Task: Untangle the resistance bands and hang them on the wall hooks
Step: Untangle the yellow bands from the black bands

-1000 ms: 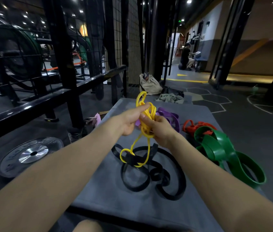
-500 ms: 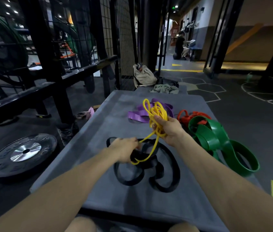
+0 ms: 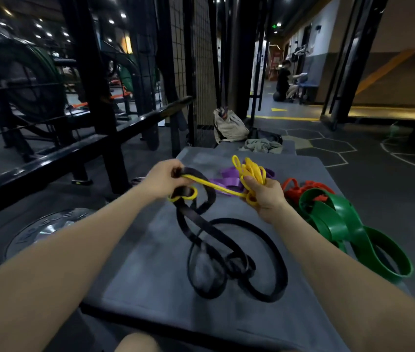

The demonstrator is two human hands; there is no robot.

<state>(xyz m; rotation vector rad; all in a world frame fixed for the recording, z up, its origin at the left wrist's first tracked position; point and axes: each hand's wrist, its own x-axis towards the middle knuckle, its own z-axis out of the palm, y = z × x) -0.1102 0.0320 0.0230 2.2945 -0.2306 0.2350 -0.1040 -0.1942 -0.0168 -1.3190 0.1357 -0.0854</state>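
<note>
1. Left hand [image 3: 165,182] gripped the black band [image 3: 236,252] together with one end of the yellow band [image 3: 216,187], lifted above the mat [image 3: 150,275].
2. Right hand [image 3: 264,196] clutched the bunched yellow loops.
3. Black band's lower coils lay on the mat.
4. Purple band [image 3: 224,180], red band [image 3: 303,188] and green band [image 3: 348,229] lay on the mat's right side.

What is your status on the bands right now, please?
Left hand grips black band and yellow band. Right hand holds yellow bundle. Yellow threaded through black; none hung.
</note>
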